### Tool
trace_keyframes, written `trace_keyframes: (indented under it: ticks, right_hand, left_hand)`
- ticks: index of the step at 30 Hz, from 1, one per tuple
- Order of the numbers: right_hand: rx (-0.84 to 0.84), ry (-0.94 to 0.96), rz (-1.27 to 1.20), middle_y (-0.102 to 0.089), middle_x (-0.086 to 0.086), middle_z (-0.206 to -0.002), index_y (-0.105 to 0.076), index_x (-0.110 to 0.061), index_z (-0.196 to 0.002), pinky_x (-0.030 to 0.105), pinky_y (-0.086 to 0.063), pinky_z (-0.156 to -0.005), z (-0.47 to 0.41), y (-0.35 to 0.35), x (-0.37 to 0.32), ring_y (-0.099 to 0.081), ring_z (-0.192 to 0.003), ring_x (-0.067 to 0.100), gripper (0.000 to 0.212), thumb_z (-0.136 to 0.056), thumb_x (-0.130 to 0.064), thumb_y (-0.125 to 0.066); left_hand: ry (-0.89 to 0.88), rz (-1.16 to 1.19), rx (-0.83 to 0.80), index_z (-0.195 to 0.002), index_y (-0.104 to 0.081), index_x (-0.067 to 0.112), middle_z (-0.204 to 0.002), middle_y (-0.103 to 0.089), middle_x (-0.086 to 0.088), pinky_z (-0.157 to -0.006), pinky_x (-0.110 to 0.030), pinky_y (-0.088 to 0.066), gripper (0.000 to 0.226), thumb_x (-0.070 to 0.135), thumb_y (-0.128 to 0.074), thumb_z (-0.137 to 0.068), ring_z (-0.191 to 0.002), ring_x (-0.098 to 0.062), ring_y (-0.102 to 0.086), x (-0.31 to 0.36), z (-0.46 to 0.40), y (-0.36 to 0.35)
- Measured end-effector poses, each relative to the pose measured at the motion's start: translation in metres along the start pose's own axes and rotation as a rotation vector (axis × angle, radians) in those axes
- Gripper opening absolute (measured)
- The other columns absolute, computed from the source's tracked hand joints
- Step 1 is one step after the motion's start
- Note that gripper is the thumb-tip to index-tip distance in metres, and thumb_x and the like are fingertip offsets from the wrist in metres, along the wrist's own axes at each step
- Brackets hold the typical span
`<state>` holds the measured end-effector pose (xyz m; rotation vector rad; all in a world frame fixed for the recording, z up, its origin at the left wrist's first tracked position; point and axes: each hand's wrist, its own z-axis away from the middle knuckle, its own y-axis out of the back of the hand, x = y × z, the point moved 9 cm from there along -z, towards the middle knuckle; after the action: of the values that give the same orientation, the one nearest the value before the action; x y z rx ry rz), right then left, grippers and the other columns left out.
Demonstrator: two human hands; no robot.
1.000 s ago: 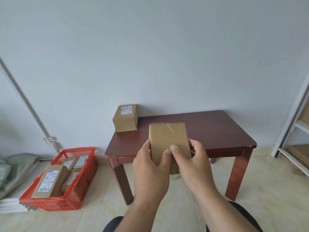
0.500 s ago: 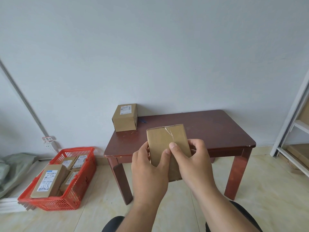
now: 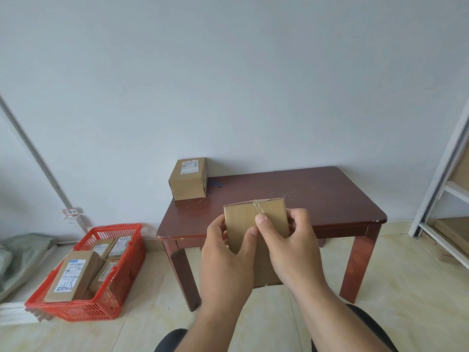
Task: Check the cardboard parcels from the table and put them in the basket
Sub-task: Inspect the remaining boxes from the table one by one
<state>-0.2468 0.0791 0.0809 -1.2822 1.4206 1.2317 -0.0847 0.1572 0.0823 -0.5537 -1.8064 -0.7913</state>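
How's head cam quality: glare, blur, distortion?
Head view: soft, even light; mild sheen on the table; faint shadow beside the parcel on the table. Wide-angle bends the wall pipe. Held parcel and both hands sharp; basket label print too small to read.

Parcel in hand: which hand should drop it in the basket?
Left, probably. The basket sits on the floor to the person's left, and the left hand already grips the parcel. The right hand would have to cross over.
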Motion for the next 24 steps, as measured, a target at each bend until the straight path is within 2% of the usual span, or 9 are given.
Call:
trace_keyframes:
  ticks: [2, 7, 11, 14, 16, 18, 21, 22, 24]
  right_hand:
    - [-0.022, 0.010, -0.005, -0.071, -0.019, -0.098, -0.056, -0.035, -0.108, 0.024, -0.052, -0.069, 0.003, -0.002, -0.002, -0.066, -0.087, -0.005, 0.035, -0.088, -0.054, -0.078]
    - [-0.038, 0.024, -0.017, -0.070, -0.021, -0.103, -0.057, -0.038, -0.111, 0.024, -0.055, -0.073, 0.012, -0.005, 0.001, -0.066, -0.090, -0.009, 0.037, -0.087, -0.051, -0.081]
    - [-0.034, 0.019, -0.018, -0.070, -0.018, -0.109, -0.057, -0.043, -0.112, 0.037, -0.061, -0.083, 0.009, -0.005, 0.001, -0.067, -0.099, 0.002, 0.034, -0.087, -0.056, -0.077]
    - [-0.071, 0.025, -0.004, -0.062, -0.024, -0.128, -0.057, -0.043, -0.133, 0.038, -0.056, -0.098, 0.008, -0.010, -0.002, -0.061, -0.117, 0.002, 0.046, -0.091, -0.056, -0.071]
    - [-0.088, 0.017, -0.002, -0.049, -0.027, -0.141, -0.049, -0.039, -0.149, 0.033, -0.049, -0.104, 0.007, -0.012, -0.002, -0.053, -0.129, 0.004, 0.061, -0.094, -0.057, -0.067]
    - [-0.101, -0.001, -0.024, -0.047, -0.025, -0.143, -0.047, -0.038, -0.151, 0.026, -0.046, -0.093, 0.005, -0.014, -0.002, -0.052, -0.127, 0.004, 0.062, -0.095, -0.057, -0.065]
    - [-0.097, -0.036, -0.053, -0.055, -0.018, -0.139, -0.049, -0.040, -0.144, 0.019, -0.044, -0.082, 0.004, -0.014, 0.001, -0.056, -0.120, 0.005, 0.056, -0.095, -0.060, -0.066]
    - [-0.092, -0.047, -0.057, -0.057, -0.017, -0.137, -0.050, -0.040, -0.142, 0.019, -0.045, -0.081, 0.005, -0.014, 0.002, -0.058, -0.119, 0.004, 0.055, -0.094, -0.061, -0.066]
    - [-0.094, -0.067, -0.056, -0.060, -0.019, -0.129, -0.050, -0.043, -0.138, 0.017, -0.046, -0.078, 0.007, -0.012, 0.004, -0.059, -0.112, 0.000, 0.052, -0.093, -0.061, -0.067]
  left_hand:
    - [-0.012, -0.022, 0.027, -0.130, -0.056, 0.044, -0.121, -0.062, 0.024, -0.087, -0.022, -0.051, 0.044, 0.057, -0.069, -0.091, -0.113, 0.005, -0.059, 0.000, -0.004, 0.003]
    - [-0.044, -0.088, 0.044, -0.145, -0.055, 0.028, -0.136, -0.053, 0.012, -0.095, -0.021, -0.034, 0.068, 0.068, -0.061, -0.090, -0.114, 0.004, -0.040, 0.004, -0.016, 0.009]
    - [-0.022, -0.096, 0.042, -0.141, -0.057, 0.029, -0.129, -0.055, 0.009, -0.092, -0.023, -0.036, 0.070, 0.072, -0.060, -0.086, -0.109, 0.006, -0.040, 0.002, -0.011, 0.010]
    - [-0.011, -0.111, 0.037, -0.136, -0.056, 0.033, -0.127, -0.052, 0.014, -0.089, -0.015, -0.035, 0.060, 0.069, -0.062, -0.089, -0.102, 0.014, -0.039, 0.004, -0.007, 0.009]
    - [-0.021, -0.106, 0.040, -0.126, -0.050, 0.046, -0.120, -0.047, 0.025, -0.084, -0.007, -0.035, 0.043, 0.064, -0.065, -0.090, -0.109, 0.016, -0.042, 0.008, -0.005, 0.009]
    - [-0.024, -0.096, 0.035, -0.128, -0.050, 0.047, -0.122, -0.046, 0.028, -0.092, -0.010, -0.039, 0.044, 0.063, -0.066, -0.090, -0.119, 0.005, -0.048, 0.008, -0.003, 0.009]
    - [0.002, -0.080, 0.018, -0.143, -0.050, 0.040, -0.134, -0.057, 0.023, -0.105, -0.033, -0.051, 0.063, 0.067, -0.064, -0.088, -0.128, -0.002, -0.054, 0.004, 0.000, 0.008]
    - [0.013, -0.068, 0.010, -0.144, -0.049, 0.039, -0.132, -0.060, 0.023, -0.102, -0.030, -0.052, 0.064, 0.067, -0.064, -0.089, -0.125, 0.003, -0.056, 0.002, 0.001, 0.007]
    - [0.050, -0.023, -0.011, -0.137, -0.048, 0.039, -0.118, -0.063, 0.027, -0.082, -0.009, -0.049, 0.053, 0.060, -0.065, -0.092, -0.108, 0.020, -0.056, 0.001, 0.003, 0.004]
